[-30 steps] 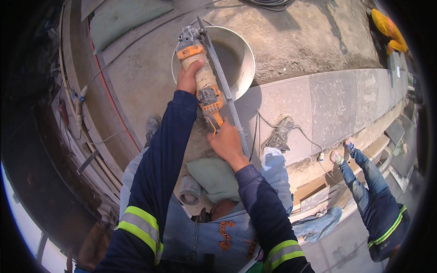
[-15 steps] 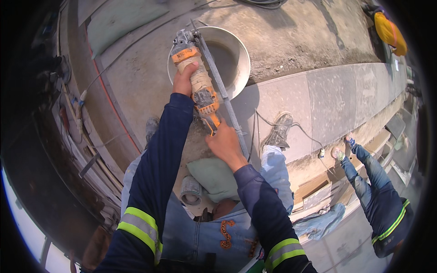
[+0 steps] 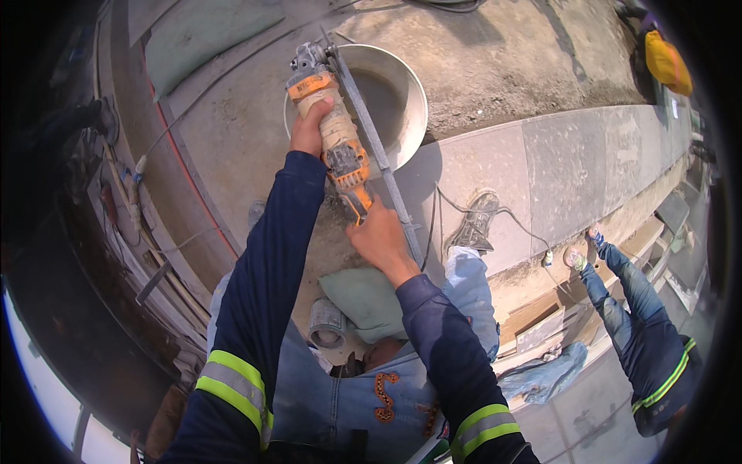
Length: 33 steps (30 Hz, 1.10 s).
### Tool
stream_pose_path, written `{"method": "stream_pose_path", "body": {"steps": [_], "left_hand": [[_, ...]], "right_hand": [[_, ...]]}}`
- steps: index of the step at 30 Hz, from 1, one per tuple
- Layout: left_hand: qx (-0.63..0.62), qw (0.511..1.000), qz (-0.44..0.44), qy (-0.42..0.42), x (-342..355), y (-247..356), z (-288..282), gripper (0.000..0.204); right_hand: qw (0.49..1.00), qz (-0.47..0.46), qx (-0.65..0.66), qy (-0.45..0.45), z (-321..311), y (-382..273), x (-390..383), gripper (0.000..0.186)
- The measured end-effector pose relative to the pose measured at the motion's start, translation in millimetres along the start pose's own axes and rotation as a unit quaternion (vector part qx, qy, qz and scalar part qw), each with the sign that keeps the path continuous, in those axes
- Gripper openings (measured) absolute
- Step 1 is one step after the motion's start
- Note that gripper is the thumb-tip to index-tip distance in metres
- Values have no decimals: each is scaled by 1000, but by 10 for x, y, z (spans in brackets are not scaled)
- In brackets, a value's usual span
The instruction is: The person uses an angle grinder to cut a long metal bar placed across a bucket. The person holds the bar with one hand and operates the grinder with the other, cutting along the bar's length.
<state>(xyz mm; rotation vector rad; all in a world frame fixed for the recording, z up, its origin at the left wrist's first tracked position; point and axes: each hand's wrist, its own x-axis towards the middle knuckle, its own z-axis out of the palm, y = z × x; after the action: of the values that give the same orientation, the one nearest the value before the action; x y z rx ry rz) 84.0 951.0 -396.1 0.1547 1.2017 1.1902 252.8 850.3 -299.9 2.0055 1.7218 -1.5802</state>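
Observation:
An orange and grey angle grinder [image 3: 338, 130], its body wrapped in tan tape, is held in both hands over a white bucket [image 3: 418, 116]. My left hand [image 3: 310, 128] wraps around the taped body behind the grinder's head. Near my knees, my right hand [image 3: 382, 239] grips the rear handle. Beside the grinder's right side runs a long, narrow grey strip [image 3: 378, 151], crossing the bucket and reaching back past my right hand. The grinder's head sits close to the strip's far end; whether the disc touches it I cannot tell. Grey liquid shows inside the bucket.
A green sack [image 3: 362, 303] and a dusty round container [image 3: 327, 323] lie between my legs. Cables [image 3: 510, 220] run by my right shoe [image 3: 473, 222]. Large grey slabs [image 3: 560, 166] stretch rightward. A co-worker [image 3: 645, 332] is at the right. Another sack [image 3: 205, 42] lies far left.
The grinder's head and my left hand have shifted slightly left. The far end of the strip has also moved a little left. Both hands keep their grip.

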Motion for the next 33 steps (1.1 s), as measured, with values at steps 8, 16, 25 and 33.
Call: {"method": "stream_pose_path", "body": {"steps": [8,16,25,33], "left_hand": [[-11,1000,-2,-5,30,39,-10,48],[-15,1000,-1,6,47,66,29,48],[-9,1000,26,8,103,28,13,47],[-4,999,38,13,77,-11,18,48]], "right_hand": [[1000,-4,-2,-2,-3,-29,42,59],[1000,-3,-4,1,4,-39,88,57],[1000,-6,-5,1,-8,-50,91,55],[1000,-13,4,4,-30,-25,46,55]]}}
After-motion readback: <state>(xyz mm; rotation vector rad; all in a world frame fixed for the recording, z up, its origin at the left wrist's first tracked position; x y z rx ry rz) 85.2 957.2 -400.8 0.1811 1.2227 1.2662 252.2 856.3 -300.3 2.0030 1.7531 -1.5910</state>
